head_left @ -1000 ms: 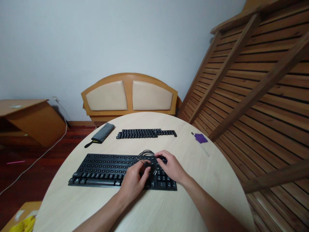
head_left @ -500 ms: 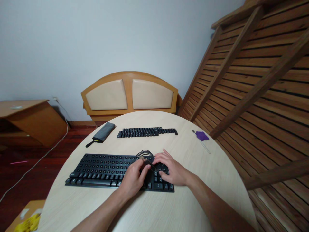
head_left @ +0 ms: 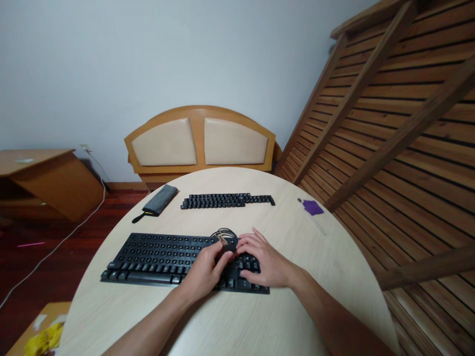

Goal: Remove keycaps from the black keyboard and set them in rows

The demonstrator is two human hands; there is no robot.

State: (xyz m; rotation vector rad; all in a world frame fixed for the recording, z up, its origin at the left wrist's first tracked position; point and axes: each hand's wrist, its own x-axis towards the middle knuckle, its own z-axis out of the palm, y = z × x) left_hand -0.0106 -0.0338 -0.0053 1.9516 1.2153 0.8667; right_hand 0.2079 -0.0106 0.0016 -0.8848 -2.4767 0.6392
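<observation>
A black keyboard [head_left: 156,241] lies on the round table, most of its upper rows stripped to bare key switches. Keycaps still sit on its lowest rows and on part of the number pad. My left hand [head_left: 205,269] is closed on a keycap puller [head_left: 227,248], a small dark tool whose thin prongs are mostly hidden now. It is held low over the right part of the keyboard. Curved over the number pad, my right hand [head_left: 267,260] has its thumb and fingers apart, and its fingertips are close to the puller. A coiled cable [head_left: 223,231] shows behind the keyboard.
Removed keycaps [head_left: 222,200] stand in rows farther back on the table [head_left: 319,316]. A grey pouch [head_left: 161,200] lies at the left, a purple cloth [head_left: 312,207] with a thin stick at the right. A slatted wooden frame [head_left: 401,123] leans beside the table.
My left hand has shifted slightly with the puller, and its prongs are less visible now. The right thumb has moved a little downward. The view has tilted slightly.
</observation>
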